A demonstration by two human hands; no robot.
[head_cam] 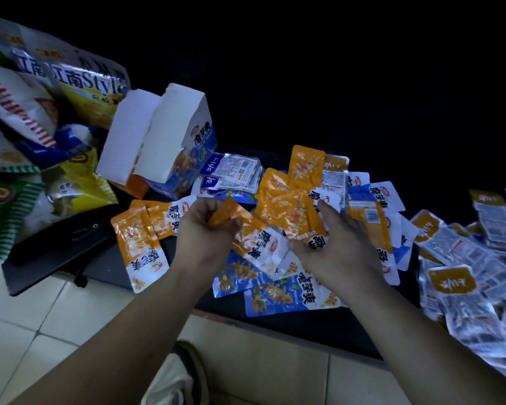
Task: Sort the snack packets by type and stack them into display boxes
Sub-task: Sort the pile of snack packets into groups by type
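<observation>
With an orange packet (254,238) pinched by the left hand (208,229) and the right hand (336,249) spread open, blue packets (275,290) could be mis-sorted.

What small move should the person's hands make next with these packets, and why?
Probably the right hand, open over the pile, should pick another orange one to join the orange packet the left hand pinches; colours lie mixed and the display box stands open.

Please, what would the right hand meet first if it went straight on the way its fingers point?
Probably the orange packets heaped just beyond the right hand; depth is unclear.
</observation>
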